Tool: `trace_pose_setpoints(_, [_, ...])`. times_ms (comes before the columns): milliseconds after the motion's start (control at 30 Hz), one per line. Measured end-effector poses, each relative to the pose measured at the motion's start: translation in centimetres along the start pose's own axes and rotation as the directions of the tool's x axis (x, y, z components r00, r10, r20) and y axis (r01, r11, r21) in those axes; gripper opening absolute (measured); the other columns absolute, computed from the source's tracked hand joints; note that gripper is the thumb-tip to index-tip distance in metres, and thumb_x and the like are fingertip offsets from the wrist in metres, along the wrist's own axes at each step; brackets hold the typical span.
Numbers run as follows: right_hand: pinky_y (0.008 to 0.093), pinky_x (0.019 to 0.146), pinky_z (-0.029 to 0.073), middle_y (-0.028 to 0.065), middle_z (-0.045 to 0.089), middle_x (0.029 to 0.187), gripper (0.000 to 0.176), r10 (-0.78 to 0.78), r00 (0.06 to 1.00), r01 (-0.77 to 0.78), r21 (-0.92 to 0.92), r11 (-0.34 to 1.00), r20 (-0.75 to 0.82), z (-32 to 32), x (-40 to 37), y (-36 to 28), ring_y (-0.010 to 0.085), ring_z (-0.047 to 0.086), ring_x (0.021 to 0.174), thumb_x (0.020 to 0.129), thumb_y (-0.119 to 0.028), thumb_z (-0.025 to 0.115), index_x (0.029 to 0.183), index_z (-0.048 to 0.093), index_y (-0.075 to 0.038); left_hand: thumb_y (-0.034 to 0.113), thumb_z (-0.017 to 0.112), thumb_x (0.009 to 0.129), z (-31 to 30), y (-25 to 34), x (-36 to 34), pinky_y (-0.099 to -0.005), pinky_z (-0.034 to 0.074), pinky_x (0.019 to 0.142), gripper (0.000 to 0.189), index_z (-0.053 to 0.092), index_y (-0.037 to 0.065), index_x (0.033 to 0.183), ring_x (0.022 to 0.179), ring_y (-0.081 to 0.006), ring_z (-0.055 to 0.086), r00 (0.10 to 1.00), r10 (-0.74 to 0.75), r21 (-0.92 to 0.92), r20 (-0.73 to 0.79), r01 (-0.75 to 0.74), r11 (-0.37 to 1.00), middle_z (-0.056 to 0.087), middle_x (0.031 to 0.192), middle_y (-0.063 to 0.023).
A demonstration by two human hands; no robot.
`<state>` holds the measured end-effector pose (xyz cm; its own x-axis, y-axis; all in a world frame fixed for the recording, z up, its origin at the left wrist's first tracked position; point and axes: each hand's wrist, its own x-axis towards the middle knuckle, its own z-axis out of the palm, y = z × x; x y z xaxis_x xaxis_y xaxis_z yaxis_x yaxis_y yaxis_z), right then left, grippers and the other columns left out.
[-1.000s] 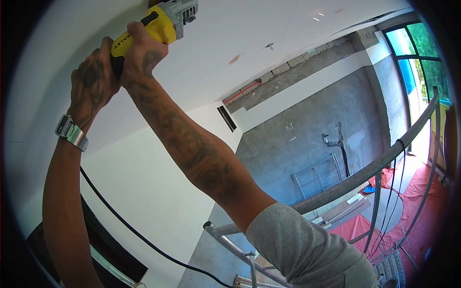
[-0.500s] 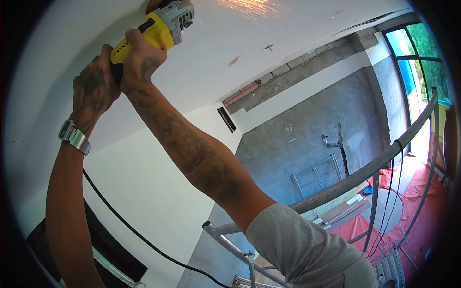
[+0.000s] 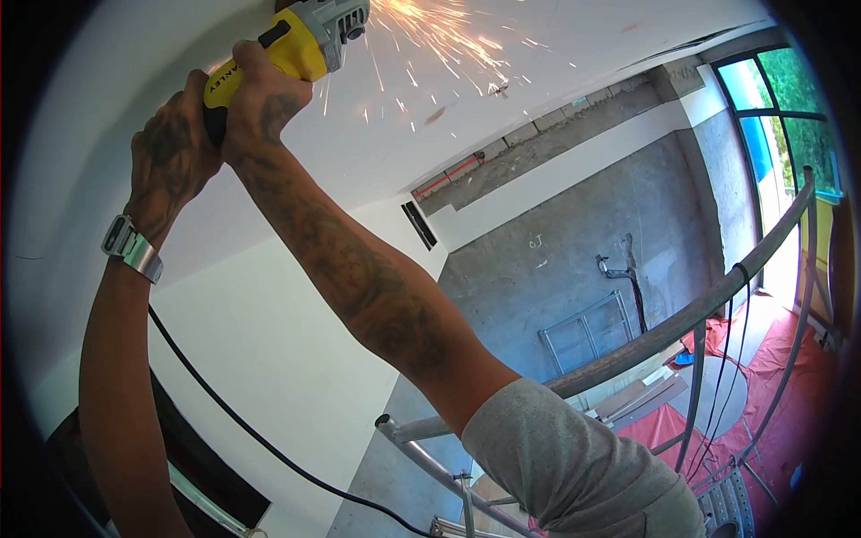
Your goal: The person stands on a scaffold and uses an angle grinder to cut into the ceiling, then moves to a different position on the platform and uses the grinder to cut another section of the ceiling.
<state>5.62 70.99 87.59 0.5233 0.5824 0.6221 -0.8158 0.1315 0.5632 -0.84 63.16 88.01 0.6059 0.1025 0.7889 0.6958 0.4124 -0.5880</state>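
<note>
Both hands hold a yellow and grey angle grinder (image 3: 305, 47) up against the white ceiling (image 3: 538, 54). My right hand (image 3: 263, 103) wraps round its yellow body, close to the grey head. Lower on the handle, my left hand (image 3: 172, 148) is closed round the rear end, with a metal-banded watch (image 3: 134, 248) on that wrist. Bright sparks (image 3: 439, 36) spray to the right from the grinder's head. The disc is mostly cut off by the top edge of the view. A black cable (image 3: 233, 412) runs down past my left forearm.
A metal scaffold rail (image 3: 664, 341) curves across the right side, with cables hanging from it. Below lie red sheeting (image 3: 762, 394) and flat boards (image 3: 641, 399). A metal frame (image 3: 587, 332) leans on the grey wall (image 3: 574, 242). A tall window (image 3: 789, 117) stands at the far right.
The spray of sparks has grown larger and spread downward and right. The hands and grinder sit almost where they were, with a slight shift of the view.
</note>
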Motion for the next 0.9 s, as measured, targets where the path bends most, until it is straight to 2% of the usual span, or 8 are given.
trace_pose_setpoints(300, [0.0373, 0.077, 0.053, 0.0091, 0.062, 0.092, 0.033, -0.003, 1.000, 0.003, 0.001, 1.000, 0.020, 0.1, 0.3, 0.4, 0.0223, 0.062, 0.082, 0.076, -0.008, 0.073, 0.102, 0.055, 0.000, 0.024, 0.070, 0.095, -0.5, 0.3, 0.3, -0.0513, 0.059, 0.072, 0.034, 0.050, 0.006, 0.114, 0.089, -0.0406, 0.073, 0.998, -0.050, -0.009, 0.024, 0.050, 0.999, 0.072, 0.098, -0.0172])
trace_pose_setpoints(400, [0.0371, 0.077, 0.053, 0.0084, 0.061, 0.091, 0.033, -0.010, 0.999, 0.010, 0.009, 1.000, 0.038, 0.3, 0.4, 0.3, 0.0218, 0.062, 0.082, 0.076, -0.008, 0.073, 0.103, 0.055, -0.001, 0.024, 0.066, 0.096, 0.2, -0.7, 0.3, -0.0526, 0.057, 0.064, 0.028, 0.050, 0.007, 0.111, 0.082, -0.0381, 0.073, 0.997, 0.045, -0.004, -0.065, -0.045, 0.999, 0.071, 0.091, -0.0146])
trace_pose_setpoints(500, [0.0370, 0.076, 0.053, 0.0079, 0.060, 0.091, 0.033, -0.007, 0.999, 0.006, 0.018, 1.000, 0.053, 0.3, 0.6, -0.3, 0.0216, 0.061, 0.081, 0.076, -0.007, 0.073, 0.103, 0.055, -0.001, 0.024, 0.066, 0.096, 0.2, -0.3, 0.6, -0.0526, 0.057, 0.064, 0.029, 0.050, 0.007, 0.112, 0.082, -0.0380, 0.073, 0.998, 0.028, -0.014, -0.052, -0.028, 0.999, 0.071, 0.091, -0.0145])
trace_pose_setpoints(600, [0.0369, 0.076, 0.053, 0.0077, 0.060, 0.091, 0.032, -0.013, 0.998, 0.012, 0.025, 1.000, 0.055, 0.4, 0.5, -0.8, 0.0215, 0.061, 0.081, 0.076, -0.007, 0.072, 0.102, 0.055, -0.001, 0.023, 0.072, 0.094, -0.7, 0.7, 0.6, -0.0507, 0.059, 0.073, 0.034, 0.050, 0.007, 0.114, 0.089, -0.0398, 0.073, 0.999, -0.045, -0.020, 0.008, 0.045, 0.999, 0.071, 0.097, -0.0160])
trace_pose_setpoints(733, [0.0371, 0.076, 0.053, 0.0076, 0.060, 0.090, 0.031, -0.003, 0.998, 0.002, 0.022, 1.000, 0.070, 0.2, 0.8, -0.2, 0.0220, 0.061, 0.080, 0.075, -0.007, 0.072, 0.101, 0.056, -0.001, 0.022, 0.071, 0.093, -0.6, 0.8, 0.4, -0.0521, 0.059, 0.073, 0.035, 0.049, 0.007, 0.115, 0.090, -0.0415, 0.072, 0.999, -0.041, -0.013, -0.003, 0.040, 0.999, 0.071, 0.098, -0.0170])
trace_pose_setpoints(900, [0.0378, 0.076, 0.053, 0.0088, 0.061, 0.091, 0.032, 0.046, 0.999, -0.046, -0.047, 0.998, 0.004, 0.0, 0.1, -1.2, 0.0229, 0.063, 0.081, 0.075, -0.008, 0.073, 0.101, 0.056, -0.001, 0.022, 0.071, 0.093, -0.4, 0.7, 0.3, -0.0533, 0.058, 0.073, 0.035, 0.048, 0.007, 0.115, 0.091, -0.0422, 0.071, 0.998, -0.046, -0.020, 0.036, 0.047, 0.999, 0.070, 0.099, -0.0181])
